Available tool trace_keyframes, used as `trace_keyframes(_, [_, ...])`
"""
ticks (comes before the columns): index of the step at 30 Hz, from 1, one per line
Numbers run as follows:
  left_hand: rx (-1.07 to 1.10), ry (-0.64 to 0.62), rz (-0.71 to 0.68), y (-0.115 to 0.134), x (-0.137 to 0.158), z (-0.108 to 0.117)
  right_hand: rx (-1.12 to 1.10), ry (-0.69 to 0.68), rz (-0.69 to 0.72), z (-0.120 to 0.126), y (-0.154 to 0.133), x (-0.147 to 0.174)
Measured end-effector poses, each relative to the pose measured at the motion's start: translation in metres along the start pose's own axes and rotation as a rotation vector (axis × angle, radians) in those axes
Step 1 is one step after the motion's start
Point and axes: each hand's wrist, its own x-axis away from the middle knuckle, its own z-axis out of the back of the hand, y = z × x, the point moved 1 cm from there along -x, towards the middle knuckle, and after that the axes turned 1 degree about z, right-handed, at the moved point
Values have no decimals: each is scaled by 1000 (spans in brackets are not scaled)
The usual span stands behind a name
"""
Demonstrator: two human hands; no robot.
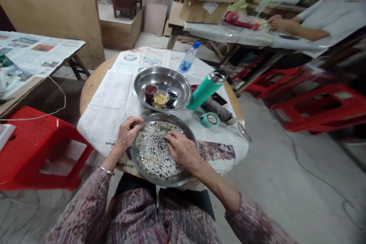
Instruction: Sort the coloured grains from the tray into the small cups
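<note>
The mixed grains (153, 154) lie in a steel basin (170, 183) on the counter (88, 89), spread beneath my right hand (183, 149), whose bent fingers touch them. My left hand (127, 134) sits at the basin's left rim, fingers half curled. I can't tell whether either grips anything. The grains are small, mostly white, flecked with yellow, dark red and black.

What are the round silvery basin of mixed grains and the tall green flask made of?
Round silvery grain basin: probably stainless steel, from its grey, shiny bare wall. Tall green flask: perhaps metal with a smooth coating, though plastic is possible; its silvery neck gleams like steel.
</note>
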Motion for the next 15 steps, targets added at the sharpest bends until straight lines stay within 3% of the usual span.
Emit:
trace_keyframes(3, [3,8,6,-1,-1,1,-45,14,15,-2,-11,-6])
trace_keyframes(9, [8,14,12,-3,-1,2,-78,-102,423,-15,-50,-4])
trace_keyframes(11, [1,15,17,-3,0,2,-14,-84,418,-15,-39,-6])
trace_keyframes(15, [-2,10,9,-2,0,1,-1,62,214,-10,4,-8])
